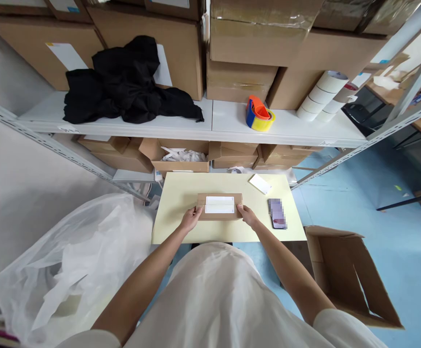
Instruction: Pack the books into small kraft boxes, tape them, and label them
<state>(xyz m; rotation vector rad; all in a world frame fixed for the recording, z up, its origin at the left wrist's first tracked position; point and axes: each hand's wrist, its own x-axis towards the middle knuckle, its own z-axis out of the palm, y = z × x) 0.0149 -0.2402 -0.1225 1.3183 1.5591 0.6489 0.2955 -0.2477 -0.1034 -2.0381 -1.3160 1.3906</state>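
A small brown cardboard box (219, 216) with white labels (219, 204) on its top is at the middle of the pale yellow table (181, 186). My left hand (191, 217) grips its left end, thumb on top. At the opposite end my right hand (247, 215) grips it the same way. The undersides of the fingers are hidden by the box. To the right of my right hand lies a phone (277, 212) with a blurred screen. A small white pad or stack of labels (260, 183) rests near the table's back right corner.
Behind the table stands a shelf holding large cartons (247, 41), black cloth (123, 82), a tape dispenser (259, 113) and white tape rolls (323, 94). A carton with white scraps (183, 154) sits lower. A plastic bag (83, 261) bulges at left; an open carton (348, 275) stands right.
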